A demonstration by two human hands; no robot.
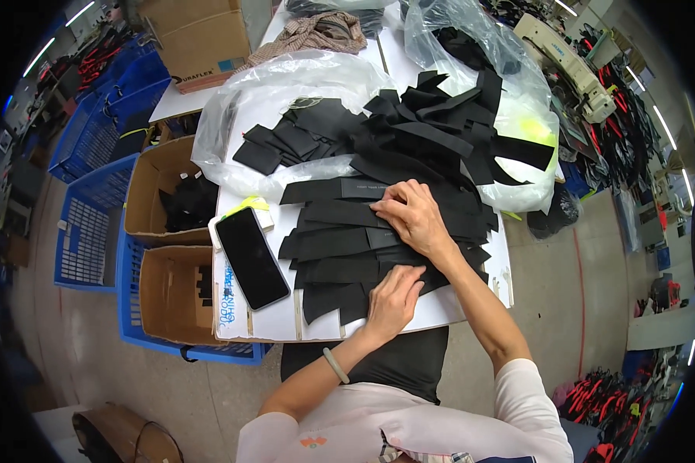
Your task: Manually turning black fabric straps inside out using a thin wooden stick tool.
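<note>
Black fabric strips (328,272) lie in overlapping rows across the white table in front of me. My right hand (415,220) is over the upper rows, thumb and fingers pinched at a black fabric strip (336,212). Lower down, my left hand (394,302) rests on the lower rows, its fingers stretched toward the right and the thumb a little apart. A bangle circles my left wrist. Small labels show on some strips. Beyond the rows, a loose heap of black strips (432,127) spreads over clear plastic bags, with folded black pieces (278,143) beside it.
A smartphone (252,258) lies at the table's left edge. Cardboard boxes (176,297) sit left of the table, the lower one in a blue crate (131,324). A clear plastic bag (517,116) hangs over the right edge. A sewing machine (567,62) stands farther right.
</note>
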